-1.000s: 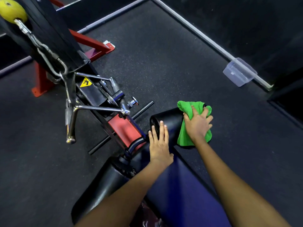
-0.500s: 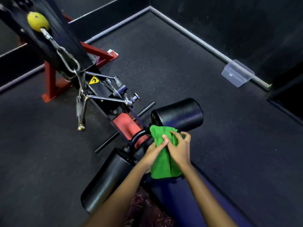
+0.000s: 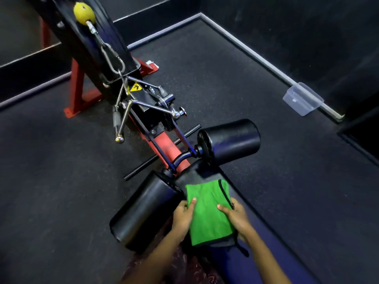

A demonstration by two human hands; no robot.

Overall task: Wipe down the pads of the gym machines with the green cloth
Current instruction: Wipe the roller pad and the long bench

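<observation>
On the seat pad (image 3: 207,173) at the near end of the cable machine lies the green cloth (image 3: 209,212), folded flat into a rectangle with a dark trimmed edge on its right side. Both hands pinch it — the left hand (image 3: 183,217) on its left edge with the thumb on top, the right hand (image 3: 238,219) on its right edge likewise. Two black roller pads flank the seat: the left roller (image 3: 143,210) just beside the cloth, the right roller (image 3: 231,142) farther off. Beyond hang a chrome handle (image 3: 131,111) and a yellow ball stop (image 3: 83,13); a clear plastic container (image 3: 301,98) sits by the wall.
</observation>
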